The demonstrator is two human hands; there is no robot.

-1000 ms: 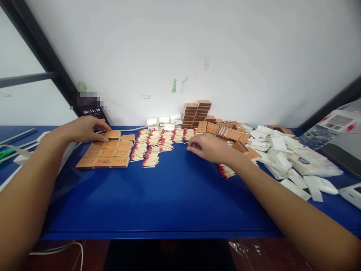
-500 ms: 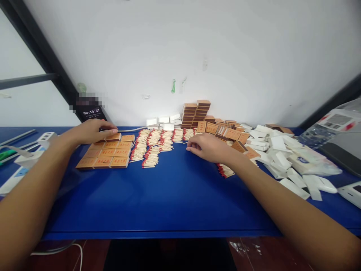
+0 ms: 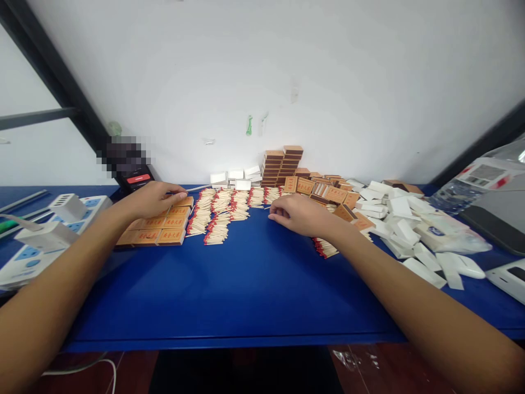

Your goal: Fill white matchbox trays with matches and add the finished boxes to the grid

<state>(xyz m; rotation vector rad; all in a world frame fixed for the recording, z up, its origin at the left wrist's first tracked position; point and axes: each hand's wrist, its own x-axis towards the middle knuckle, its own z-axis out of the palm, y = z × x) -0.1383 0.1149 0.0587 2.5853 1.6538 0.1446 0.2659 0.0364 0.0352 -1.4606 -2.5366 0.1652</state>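
My left hand [image 3: 158, 200] lies over the back part of a block of orange matchboxes [image 3: 170, 221], its fingers stretched out to the right. The hand covers some of the boxes, so whether it touches a loose one cannot be seen. My right hand [image 3: 293, 213] rests on the blue table [image 3: 246, 284] with its fingers curled in; anything inside them is hidden. Between the hands, loose red-tipped matches [image 3: 217, 227] lie in several small bunches. Another heap of matches [image 3: 326, 247] shows below the right wrist, in front of scattered matchboxes [image 3: 344, 212].
Stacked matchboxes [image 3: 283, 164] stand against the wall, beside white inner trays [image 3: 235, 176]. More white trays [image 3: 404, 224] are heaped at right, near a plastic packet [image 3: 447, 232]. On the left are a power strip [image 3: 30, 257], a charger [image 3: 68, 208] and a propped phone [image 3: 137, 178].
My left hand has shifted right over the matchbox block, its fingers now straighter; the box at its fingertips no longer shows. The right hand stays put. The phone screen changed from a timer to a red button.
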